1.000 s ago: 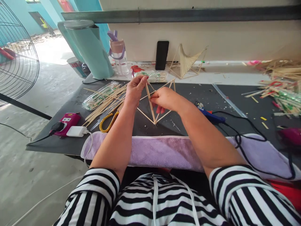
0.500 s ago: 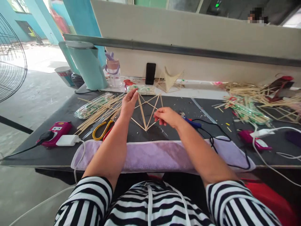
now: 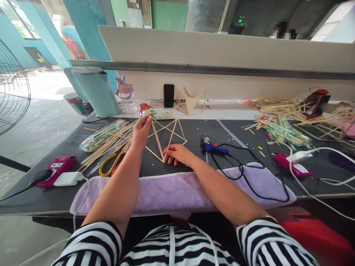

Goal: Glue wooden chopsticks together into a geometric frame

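A frame of thin wooden sticks [image 3: 158,141] stands on the dark table, its sticks meeting at a low front corner and rising to two upper points. My left hand [image 3: 141,131] pinches the upper left point of this frame. Close to the front corner, my right hand [image 3: 177,153] has its fingers curled together against the sticks; whether something small sits between the fingertips is hidden. A blue glue gun [image 3: 215,147] lies to the right of my right hand. Yellow-handled scissors [image 3: 109,164] lie partly behind my left forearm.
Loose sticks [image 3: 111,142] and a plastic packet lie left. A lilac towel [image 3: 172,192] runs along the front edge. Cables loop at right near a pink power socket [image 3: 294,165]. Behind stand a kettle [image 3: 95,92], a bottle [image 3: 126,96], a phone [image 3: 169,95] and a finished-looking stick model [image 3: 191,101].
My right hand has moved down the sticks to the front corner of the frame, uncovering the glue gun. My left hand keeps its pinch. The camera view has shifted.
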A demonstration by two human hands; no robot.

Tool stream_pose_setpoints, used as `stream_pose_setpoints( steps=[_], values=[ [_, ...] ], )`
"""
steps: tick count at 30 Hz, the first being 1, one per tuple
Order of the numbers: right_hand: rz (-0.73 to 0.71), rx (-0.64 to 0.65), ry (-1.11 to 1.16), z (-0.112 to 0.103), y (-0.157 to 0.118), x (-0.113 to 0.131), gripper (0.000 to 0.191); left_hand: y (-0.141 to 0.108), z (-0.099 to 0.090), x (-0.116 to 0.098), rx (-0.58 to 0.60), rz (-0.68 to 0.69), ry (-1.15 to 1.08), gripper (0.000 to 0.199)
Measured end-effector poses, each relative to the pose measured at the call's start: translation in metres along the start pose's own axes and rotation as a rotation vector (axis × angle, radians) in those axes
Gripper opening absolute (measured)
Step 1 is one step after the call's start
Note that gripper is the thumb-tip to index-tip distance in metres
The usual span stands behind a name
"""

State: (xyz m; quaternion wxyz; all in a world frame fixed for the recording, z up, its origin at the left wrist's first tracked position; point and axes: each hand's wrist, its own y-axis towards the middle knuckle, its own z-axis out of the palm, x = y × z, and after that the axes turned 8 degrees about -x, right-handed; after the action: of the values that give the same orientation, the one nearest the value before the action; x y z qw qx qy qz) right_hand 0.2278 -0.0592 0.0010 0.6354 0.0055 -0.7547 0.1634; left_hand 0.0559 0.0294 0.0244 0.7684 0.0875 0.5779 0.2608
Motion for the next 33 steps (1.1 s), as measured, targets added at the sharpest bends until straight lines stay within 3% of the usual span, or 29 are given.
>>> stream_pose_setpoints(
  steps=[9,15,18,21,33],
  values=[
    [0.059,0.031,0.004,-0.012,-0.001,0.001,0.014,-0.001,-0.001,0.0,0.06,-0.037,-0.018,0.032],
    [0.141,0.122,0.159,-0.008,0.001,-0.003,0.005,0.0,-0.005,-0.005,0.061,-0.091,-0.052,0.034],
    [0.177,0.15,0.194,-0.006,0.004,-0.006,0.012,0.0,-0.004,-0.006,0.066,-0.1,-0.07,0.035],
    [0.182,0.133,0.203,-0.005,0.005,-0.007,0.018,0.0,-0.004,-0.007,0.075,-0.097,-0.076,0.035],
    [0.186,0.053,0.206,0.002,0.0,-0.003,0.007,0.0,-0.003,-0.005,0.091,-0.081,-0.071,0.026]
  ],
)
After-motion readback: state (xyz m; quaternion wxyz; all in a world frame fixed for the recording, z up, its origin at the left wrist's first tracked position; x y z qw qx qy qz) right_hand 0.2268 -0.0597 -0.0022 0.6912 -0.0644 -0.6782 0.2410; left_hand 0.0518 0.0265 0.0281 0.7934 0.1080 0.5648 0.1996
